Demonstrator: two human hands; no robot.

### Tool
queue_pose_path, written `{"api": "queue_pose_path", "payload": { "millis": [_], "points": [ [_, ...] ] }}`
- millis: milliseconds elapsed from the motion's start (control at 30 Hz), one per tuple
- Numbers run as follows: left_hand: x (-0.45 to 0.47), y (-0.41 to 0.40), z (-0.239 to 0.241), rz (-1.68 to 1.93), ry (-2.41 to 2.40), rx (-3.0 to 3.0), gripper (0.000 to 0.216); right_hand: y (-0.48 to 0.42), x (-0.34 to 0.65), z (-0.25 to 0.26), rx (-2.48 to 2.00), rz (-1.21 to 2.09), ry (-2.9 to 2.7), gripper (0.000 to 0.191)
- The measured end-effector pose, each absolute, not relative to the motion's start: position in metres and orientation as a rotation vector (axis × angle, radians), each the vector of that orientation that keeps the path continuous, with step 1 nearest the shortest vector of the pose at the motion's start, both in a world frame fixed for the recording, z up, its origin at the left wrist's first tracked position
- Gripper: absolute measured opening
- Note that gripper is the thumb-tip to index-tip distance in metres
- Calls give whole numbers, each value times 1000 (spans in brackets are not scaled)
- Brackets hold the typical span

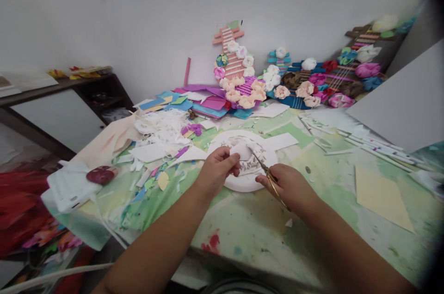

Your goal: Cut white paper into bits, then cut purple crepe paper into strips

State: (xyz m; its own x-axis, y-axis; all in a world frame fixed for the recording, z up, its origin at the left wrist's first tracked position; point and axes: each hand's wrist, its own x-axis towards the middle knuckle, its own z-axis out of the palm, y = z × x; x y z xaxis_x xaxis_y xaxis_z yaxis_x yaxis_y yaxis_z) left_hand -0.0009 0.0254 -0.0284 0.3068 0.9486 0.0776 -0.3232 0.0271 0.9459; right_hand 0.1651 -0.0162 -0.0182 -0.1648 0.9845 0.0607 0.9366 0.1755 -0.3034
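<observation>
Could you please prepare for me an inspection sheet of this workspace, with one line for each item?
Surface: green-and-white paint-stained table covering; red paint stain near the front edge.
Job's things: small white paper-like piece; gold-coloured metal scissors, blades close to it; round white plate below, bearing white cut scraps.
Clutter: tangled heap of thin white strips, small coloured paper scraps, pile of flat coloured sheets.
Hands: left hand grips the paper-like piece; right hand holds the scissors.
Cables: white cord-like strand at the left edge; its connection is unclear.
Surroundings: pale grey wall; pink guitar-shaped craft with flowers; dark brown cabinet with white door at left.
</observation>
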Motion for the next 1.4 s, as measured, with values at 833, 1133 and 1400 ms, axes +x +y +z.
{"api": "queue_pose_path", "payload": {
  "millis": [833,1133,1400],
  "points": [
    [0,26,-32,1113,628,1063,18,-17,163,-35,-1856,7,-2165,41],
    [-4,31,-30,1178,610,991,18,1,165,-18,-1771,133,-2332,43],
    [-6,34,-31,1216,677,916,20,1,165,-25,-1698,506,-2290,41]
  ]
}}
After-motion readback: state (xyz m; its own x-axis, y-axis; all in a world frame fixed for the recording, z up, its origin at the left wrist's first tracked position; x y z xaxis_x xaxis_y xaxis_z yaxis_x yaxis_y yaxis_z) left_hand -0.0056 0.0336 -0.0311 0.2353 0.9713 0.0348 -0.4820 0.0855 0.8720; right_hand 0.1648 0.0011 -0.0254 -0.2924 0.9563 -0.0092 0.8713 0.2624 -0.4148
